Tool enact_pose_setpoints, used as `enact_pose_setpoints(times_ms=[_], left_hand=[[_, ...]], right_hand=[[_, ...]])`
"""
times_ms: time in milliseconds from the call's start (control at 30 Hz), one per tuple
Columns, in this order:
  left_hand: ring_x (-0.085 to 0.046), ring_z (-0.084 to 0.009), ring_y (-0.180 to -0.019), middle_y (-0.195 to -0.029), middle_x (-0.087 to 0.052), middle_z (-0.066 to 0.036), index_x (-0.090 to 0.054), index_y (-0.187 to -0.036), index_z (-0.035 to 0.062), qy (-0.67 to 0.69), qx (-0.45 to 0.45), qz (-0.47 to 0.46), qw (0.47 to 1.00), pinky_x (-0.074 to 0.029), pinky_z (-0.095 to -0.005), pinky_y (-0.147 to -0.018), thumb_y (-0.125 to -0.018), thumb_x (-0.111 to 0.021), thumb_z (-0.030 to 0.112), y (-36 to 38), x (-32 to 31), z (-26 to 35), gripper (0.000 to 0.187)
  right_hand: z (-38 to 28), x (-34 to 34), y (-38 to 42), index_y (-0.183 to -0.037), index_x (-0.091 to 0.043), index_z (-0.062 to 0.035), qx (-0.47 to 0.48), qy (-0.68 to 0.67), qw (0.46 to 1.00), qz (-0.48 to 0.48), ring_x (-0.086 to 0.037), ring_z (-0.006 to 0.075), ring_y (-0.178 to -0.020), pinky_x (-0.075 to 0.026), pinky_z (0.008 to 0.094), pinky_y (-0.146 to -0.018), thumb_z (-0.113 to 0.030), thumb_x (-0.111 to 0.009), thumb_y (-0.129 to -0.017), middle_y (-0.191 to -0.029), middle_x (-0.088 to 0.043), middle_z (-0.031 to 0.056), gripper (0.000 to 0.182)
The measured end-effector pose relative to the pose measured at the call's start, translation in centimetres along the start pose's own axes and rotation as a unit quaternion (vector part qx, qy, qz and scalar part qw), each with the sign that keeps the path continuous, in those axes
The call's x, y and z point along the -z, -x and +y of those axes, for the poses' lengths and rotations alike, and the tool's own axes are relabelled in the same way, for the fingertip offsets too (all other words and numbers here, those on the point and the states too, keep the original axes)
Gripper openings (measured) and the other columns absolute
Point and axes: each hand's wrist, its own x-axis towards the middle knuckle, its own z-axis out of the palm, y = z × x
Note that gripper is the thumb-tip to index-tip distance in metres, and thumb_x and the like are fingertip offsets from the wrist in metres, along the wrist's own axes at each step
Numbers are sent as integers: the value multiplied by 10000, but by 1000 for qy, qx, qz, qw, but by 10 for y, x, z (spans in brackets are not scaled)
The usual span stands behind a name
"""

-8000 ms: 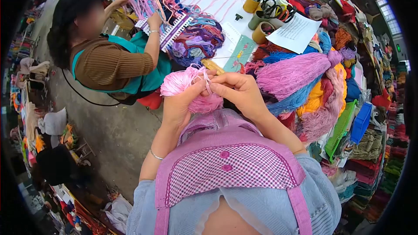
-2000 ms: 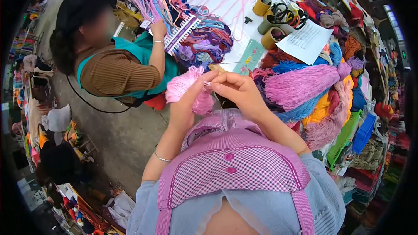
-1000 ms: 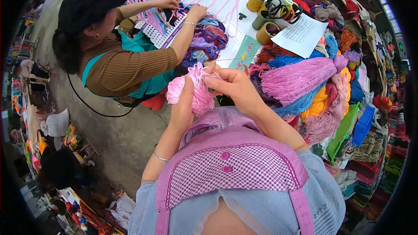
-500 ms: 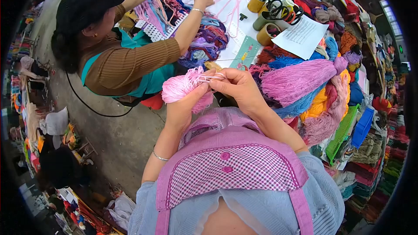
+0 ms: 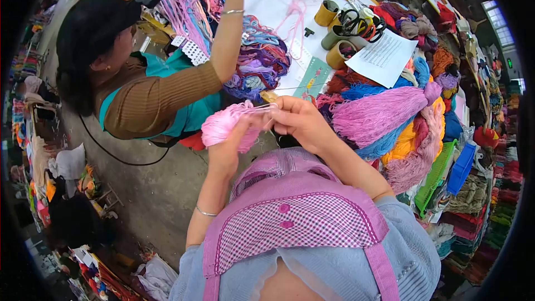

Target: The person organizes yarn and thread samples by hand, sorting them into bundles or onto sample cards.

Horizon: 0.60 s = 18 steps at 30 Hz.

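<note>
A loose bundle of light pink yarn (image 5: 222,125) is held in front of my apron. My left hand (image 5: 228,147) wraps its fingers round the bundle from below. Thin pink strands run from the bundle's top to my right hand (image 5: 294,116), whose thumb and fingers pinch them. The two hands are a short way apart, joined by the strands. To the right of my right hand lies a large pink-purple skein (image 5: 379,110) tied at one end, on top of other yarn.
A co-worker (image 5: 150,95) at the left reaches over multicoloured yarn (image 5: 259,61). On the white table (image 5: 267,8) are a printed sheet (image 5: 384,58), tubes holding scissors (image 5: 351,19) and a green card (image 5: 316,78). A green basket (image 5: 436,181) and a blue one (image 5: 463,168) stand right.
My hands have moved slightly apart, drawing out the strands. The bundle has shifted a little left. The co-worker's arms have reached farther toward the top of the view.
</note>
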Motion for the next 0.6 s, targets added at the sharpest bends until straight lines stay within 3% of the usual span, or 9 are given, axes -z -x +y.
enact_pose_setpoints(times_ms=[67,100,167,200,267,367,433,533,600], left_hand=[[-615,-127,-843,-965,-634,-47,-585,-1085,5,148,131,41,979,-497,-260,-746,-906,-581,106,2,22,3,206],[-570,-116,-680,-768,-589,-7,-576,-979,24,230,148,-23,962,-471,-250,-647,-934,-532,140,1,54,-18,132],[-437,-94,-535,-591,-435,34,-530,-824,63,286,184,-97,935,-382,-228,-553,-946,-503,179,13,92,-33,170],[-381,-95,-507,-562,-377,37,-501,-784,77,249,204,-83,943,-337,-222,-533,-943,-502,198,21,105,-40,200],[-329,-100,-479,-536,-329,39,-474,-746,87,201,238,-60,948,-298,-216,-520,-928,-520,224,42,128,-56,232],[-331,-100,-473,-534,-338,39,-506,-768,71,231,262,14,937,-293,-215,-507,-899,-555,209,76,167,-94,196],[-323,-94,-450,-524,-334,41,-541,-822,54,290,273,44,916,-285,-209,-461,-879,-573,174,101,212,-134,136],[-290,-89,-412,-515,-333,43,-561,-863,43,294,284,146,901,-245,-212,-396,-860,-585,136,148,244,-174,97],[-296,-91,-418,-515,-336,47,-551,-825,57,314,319,232,864,-256,-219,-409,-861,-578,111,177,251,-186,70]], right_hand=[[-14,13,-2,-886,-567,-60,-88,-75,985,-125,-426,42,-615,-293,190,-526,-203,-584,-913,-750,-529,-27,146],[-27,12,1,-864,-587,-56,-131,84,985,-75,-446,51,-654,-352,200,-605,-219,-586,-907,-754,-534,-34,169],[-49,22,-6,-867,-616,-43,-85,272,952,-114,-493,60,-706,-396,213,-652,-227,-590,-906,-795,-577,-27,190],[-60,29,-12,-871,-637,-38,-100,259,954,-114,-521,57,-755,-424,225,-702,-222,-586,-907,-806,-598,-31,195],[-90,38,-27,-845,-604,-60,-75,268,953,-123,-456,2,-677,-369,183,-610,-188,-594,-892,-758,-567,-69,137],[-120,65,-72,-817,-586,-80,-77,193,976,-62,-399,21,-528,-292,183,-480,-216,-579,-892,-651,-546,-27,156],[-146,99,-113,-850,-549,-75,-99,175,977,-69,-325,41,-438,-250,212,-415,-223,-564,-907,-514,-385,-66,159],[-195,145,-188,-811,-554,-100,-67,255,965,5,-255,52,-380,-169,244,-364,-278,-633,-858,-482,-326,-72,200],[-237,153,-236,-815,-577,-83,3,374,924,76,-254,65,-374,-175,252,-366,-253,-616,-858,-475,-325,-52,180]])
